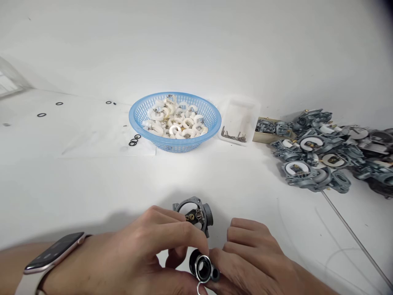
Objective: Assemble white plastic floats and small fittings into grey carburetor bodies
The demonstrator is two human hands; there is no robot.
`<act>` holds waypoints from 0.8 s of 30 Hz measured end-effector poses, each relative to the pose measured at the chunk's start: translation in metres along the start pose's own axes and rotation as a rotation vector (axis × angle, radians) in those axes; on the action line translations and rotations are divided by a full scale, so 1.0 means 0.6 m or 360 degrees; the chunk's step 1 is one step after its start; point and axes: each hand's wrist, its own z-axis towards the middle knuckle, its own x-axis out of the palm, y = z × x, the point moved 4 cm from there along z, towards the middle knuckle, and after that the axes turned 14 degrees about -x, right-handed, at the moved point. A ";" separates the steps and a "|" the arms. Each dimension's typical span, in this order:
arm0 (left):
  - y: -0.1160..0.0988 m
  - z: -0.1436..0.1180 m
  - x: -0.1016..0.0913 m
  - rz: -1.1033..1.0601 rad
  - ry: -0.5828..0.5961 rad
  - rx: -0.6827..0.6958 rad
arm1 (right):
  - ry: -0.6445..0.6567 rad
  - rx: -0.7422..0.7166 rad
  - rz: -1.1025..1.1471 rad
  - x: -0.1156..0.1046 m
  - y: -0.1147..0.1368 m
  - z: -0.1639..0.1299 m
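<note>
White table (92,184), both grips on carburetor (196,219)

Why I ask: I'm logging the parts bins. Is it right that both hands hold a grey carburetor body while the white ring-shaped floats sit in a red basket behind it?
Not quite: the head view shows the basket is blue, not red. The rest holds: left hand and right hand hold the carburetor body, with the white floats behind it.

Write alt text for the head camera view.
Both hands, left hand and right hand, hold a grey metal carburetor body low over a white table. Behind stand a blue basket of white rings, a clear tray of pins and a carburetor pile.
</note>
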 end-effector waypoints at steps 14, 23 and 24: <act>0.002 -0.006 0.001 0.0052 -0.0021 -0.0006 | -0.0134 0.0000 -0.0007 0.015 -0.005 -0.003; 0.008 -0.004 0.003 -0.0081 -0.0020 -0.0039 | -0.0108 -0.0025 0.0009 0.014 -0.011 -0.005; 0.008 -0.004 0.004 -0.0072 -0.0017 -0.0046 | -0.0091 -0.0037 -0.0014 0.014 -0.011 -0.006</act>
